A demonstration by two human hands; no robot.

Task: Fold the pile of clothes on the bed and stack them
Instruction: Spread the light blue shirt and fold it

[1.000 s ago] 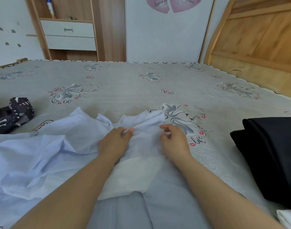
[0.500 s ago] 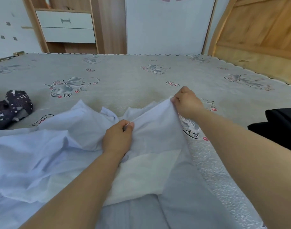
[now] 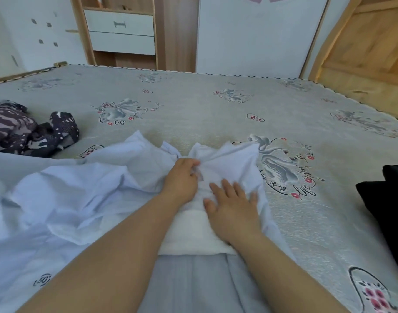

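The right hand (image 3: 233, 205) has come back from the far corner and now lies flat, smoothing the pale blue garment (image 3: 85, 195) on the bed (image 3: 216, 114); the left hand (image 3: 182, 178) pinches its edge, anchoring it

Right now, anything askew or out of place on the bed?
Nothing damaged or spilled. The pale blue garment lies crumpled, not yet folded: left hand pinches it, right hand presses it flat. A dark patterned garment sits bunched at the left edge of the bed, apart from the black garment on the right.

Right hand (image 3: 233, 206) now flat on shirt (image 3: 229, 161).
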